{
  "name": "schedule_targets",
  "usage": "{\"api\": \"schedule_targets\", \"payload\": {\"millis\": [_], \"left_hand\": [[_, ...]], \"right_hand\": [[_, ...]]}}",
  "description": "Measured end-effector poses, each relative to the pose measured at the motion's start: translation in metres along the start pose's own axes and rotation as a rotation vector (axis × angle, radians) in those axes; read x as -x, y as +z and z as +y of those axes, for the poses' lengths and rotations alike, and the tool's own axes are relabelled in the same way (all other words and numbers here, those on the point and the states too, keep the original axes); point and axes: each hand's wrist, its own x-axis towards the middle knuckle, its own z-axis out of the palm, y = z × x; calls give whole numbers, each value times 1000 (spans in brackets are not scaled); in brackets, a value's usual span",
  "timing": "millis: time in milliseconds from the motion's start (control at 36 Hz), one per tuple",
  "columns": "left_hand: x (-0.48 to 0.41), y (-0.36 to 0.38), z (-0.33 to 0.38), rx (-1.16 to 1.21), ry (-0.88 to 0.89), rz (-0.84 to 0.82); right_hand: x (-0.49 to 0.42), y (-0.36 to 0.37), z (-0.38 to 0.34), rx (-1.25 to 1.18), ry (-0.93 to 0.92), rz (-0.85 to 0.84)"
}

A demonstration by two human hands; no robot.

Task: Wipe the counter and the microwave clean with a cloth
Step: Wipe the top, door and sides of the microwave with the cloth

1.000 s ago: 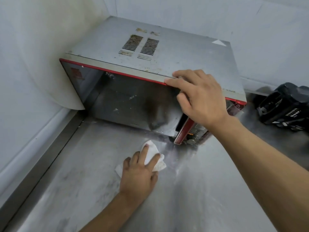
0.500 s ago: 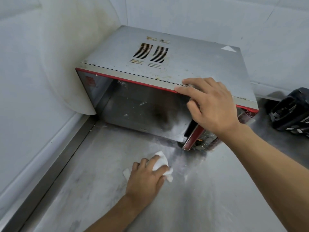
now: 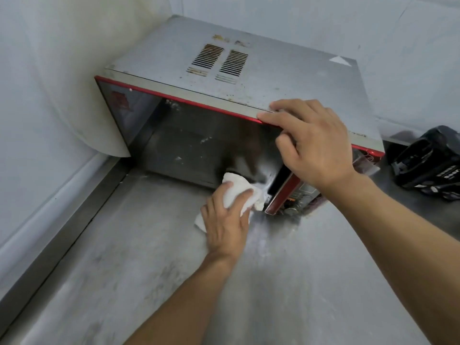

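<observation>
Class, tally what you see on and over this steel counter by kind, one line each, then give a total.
microwave: 1
cloth: 1
hands: 2, left hand and right hand
black device: 1
Total: 5

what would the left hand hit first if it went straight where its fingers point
Likely the microwave door, low by its right edge; the cloth in the left hand looks almost against it, depth unclear.
</observation>
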Motion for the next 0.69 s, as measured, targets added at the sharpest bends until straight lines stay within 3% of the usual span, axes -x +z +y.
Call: {"api": "schedule_targets", "payload": {"millis": [111,194,278,417,694], "left_hand": [[-3,17,1,-203,-7,-255],[-5,20,1,-349,-7,-358],[-12,13,3,-379,-46,-397],[-27,-2,0,-405,-49,-613],[-10,-31,-24,-553,-102,-559]], "right_hand": [[1,1,0,-2,-3,17],[0,0,-1,-9,8,6],[0,-1,-2,-11,26,-2],[0,-3,-4,-20,44,-14],[0,-1,-4,-27,60,-5]]}}
